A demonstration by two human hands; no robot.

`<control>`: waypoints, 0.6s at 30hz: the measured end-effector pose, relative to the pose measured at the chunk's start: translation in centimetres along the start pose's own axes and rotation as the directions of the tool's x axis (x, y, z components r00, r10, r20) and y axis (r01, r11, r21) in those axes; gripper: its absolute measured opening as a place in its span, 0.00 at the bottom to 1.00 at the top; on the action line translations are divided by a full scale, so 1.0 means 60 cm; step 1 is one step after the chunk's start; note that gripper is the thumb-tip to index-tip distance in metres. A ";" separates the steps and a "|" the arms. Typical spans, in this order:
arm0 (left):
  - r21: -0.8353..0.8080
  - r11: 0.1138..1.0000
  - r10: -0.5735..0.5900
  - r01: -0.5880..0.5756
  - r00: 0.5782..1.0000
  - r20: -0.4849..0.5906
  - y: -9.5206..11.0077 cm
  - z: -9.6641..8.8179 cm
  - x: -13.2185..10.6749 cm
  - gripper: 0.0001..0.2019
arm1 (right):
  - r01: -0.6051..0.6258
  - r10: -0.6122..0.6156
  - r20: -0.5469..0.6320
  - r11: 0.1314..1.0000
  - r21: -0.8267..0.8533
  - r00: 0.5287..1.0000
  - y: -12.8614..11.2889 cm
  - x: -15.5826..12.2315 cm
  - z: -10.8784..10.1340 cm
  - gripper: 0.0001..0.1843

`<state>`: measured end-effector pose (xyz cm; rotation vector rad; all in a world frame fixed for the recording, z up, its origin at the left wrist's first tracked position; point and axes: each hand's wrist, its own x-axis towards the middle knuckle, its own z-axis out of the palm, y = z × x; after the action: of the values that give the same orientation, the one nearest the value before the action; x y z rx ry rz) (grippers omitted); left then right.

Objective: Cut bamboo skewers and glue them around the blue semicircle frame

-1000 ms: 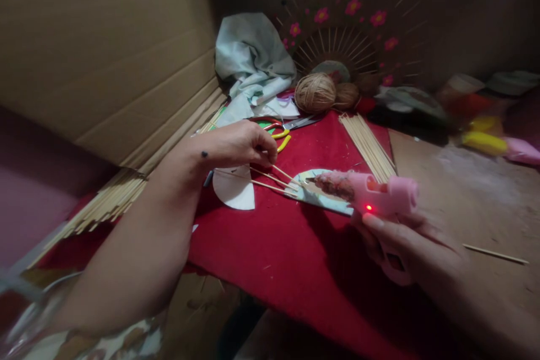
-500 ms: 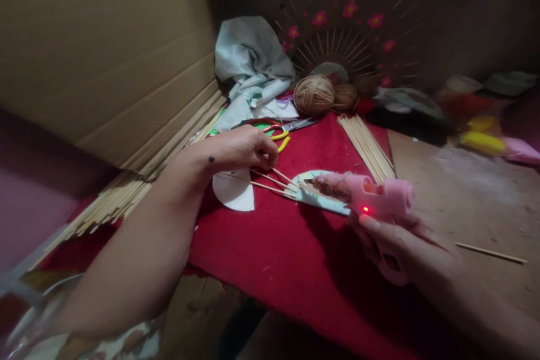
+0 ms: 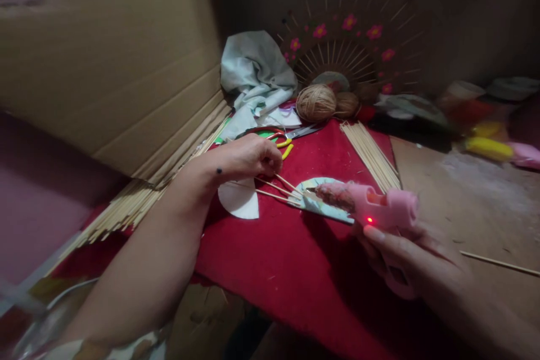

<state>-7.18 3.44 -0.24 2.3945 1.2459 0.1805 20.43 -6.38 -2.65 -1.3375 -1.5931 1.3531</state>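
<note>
My right hand (image 3: 405,253) is wrapped round a pink glue gun (image 3: 379,205), whose red light is on. The gun's nozzle points left, right at a pale half-round piece (image 3: 324,211) on the red cloth. Several thin wooden sticks (image 3: 276,197) lie with their ends on that piece and fan out to the left. My left hand (image 3: 265,156) is closed, pinching one stick (image 3: 288,183) by its far end; the fingertips are partly hidden. Beneath the left wrist lies a white rounded paper piece (image 3: 240,201).
Scissors (image 3: 287,140) with red and yellow handles lie behind my left hand. Bundles of sticks rest at right (image 3: 371,157) and along the cardboard (image 3: 160,79) at left. Balls of twine (image 3: 316,102), a crumpled cloth (image 3: 257,67) and a flowered stick fan (image 3: 337,48) stand behind.
The whole view has shifted slightly, so everything sits a little lower and to the right. Both hands keep their grips, and the nozzle stays by the stick ends.
</note>
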 end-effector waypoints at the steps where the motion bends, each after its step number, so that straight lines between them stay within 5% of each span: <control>1: -0.007 1.000 -0.013 0.013 1.000 -0.014 0.003 -0.003 -0.003 0.06 | -0.025 0.025 0.013 1.000 0.013 1.000 0.002 0.000 0.000 0.19; 5: -0.089 0.993 -0.094 0.078 0.975 -0.200 0.008 -0.020 -0.018 0.05 | -0.100 0.096 0.060 0.993 0.056 0.994 0.009 -0.003 0.000 0.21; 9: -0.148 0.983 -0.167 0.111 0.875 -0.454 -0.004 -0.034 -0.031 0.05 | -0.161 0.157 0.055 0.983 0.083 0.986 0.011 -0.008 0.002 0.24; 12: -0.134 0.983 -0.175 0.127 0.873 -0.455 -0.013 -0.037 -0.033 0.05 | -0.165 0.163 0.037 0.984 0.063 0.986 0.014 -0.010 0.002 0.24; 18: -0.107 0.994 -0.063 0.030 0.945 -0.320 0.005 -0.026 -0.021 0.05 | -0.114 0.111 0.046 0.990 0.086 0.993 0.014 -0.005 0.003 0.24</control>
<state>-8.14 2.77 1.37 2.3077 1.3964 0.6293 20.59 -6.75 -3.49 -1.3716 -1.4856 1.5105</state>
